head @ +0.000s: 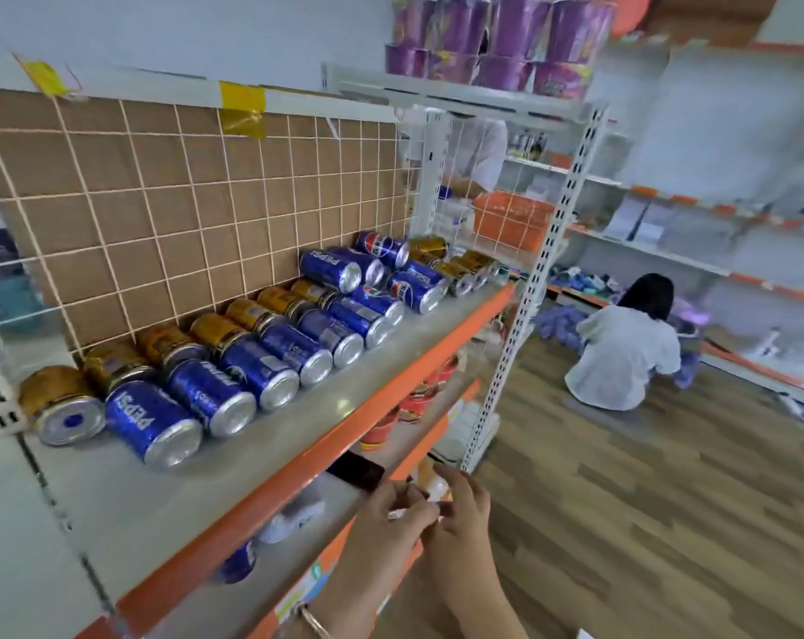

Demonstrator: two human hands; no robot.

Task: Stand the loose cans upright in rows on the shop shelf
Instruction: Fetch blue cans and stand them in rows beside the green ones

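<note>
Blue cans (pixel 153 422) and gold cans (pixel 54 389) lie on their sides in two rows along the back edge of the shop shelf (pixel 169 514), none yet upright; the left hand (pixel 386 514) and right hand (pixel 464 505) meet below its front edge, fingers curled, whether pinching anything unclear; best to start at the near left end, gripping each can round its middle and tipping it onto its base.
</note>
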